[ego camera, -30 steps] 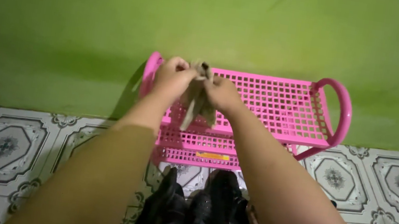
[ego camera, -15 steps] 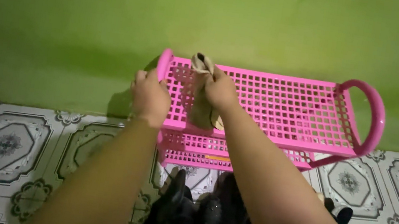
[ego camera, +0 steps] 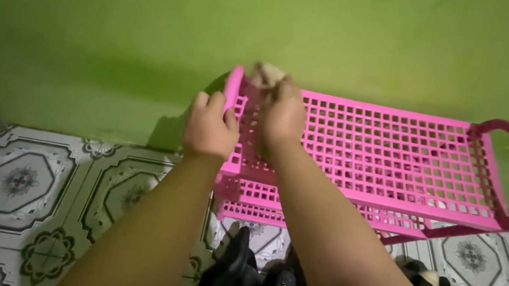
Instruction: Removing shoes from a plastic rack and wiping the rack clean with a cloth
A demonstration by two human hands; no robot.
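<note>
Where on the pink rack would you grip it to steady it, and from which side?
Grip the rounded end loop of the pink plastic rack, coming from outside that end. The loops are smooth, thick bars standing above the grid shelf; the left hand already rests at the left loop, and the right loop is free.

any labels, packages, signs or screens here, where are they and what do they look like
None that can be made out: no package, sign, screen or label shows.
What is there: a pink plastic grid rack against a green wall, with dark shoes on the patterned tile floor.
The left hand grips the rack's end loop.
The right hand holds a blurred beige thing over the top shelf.
</note>
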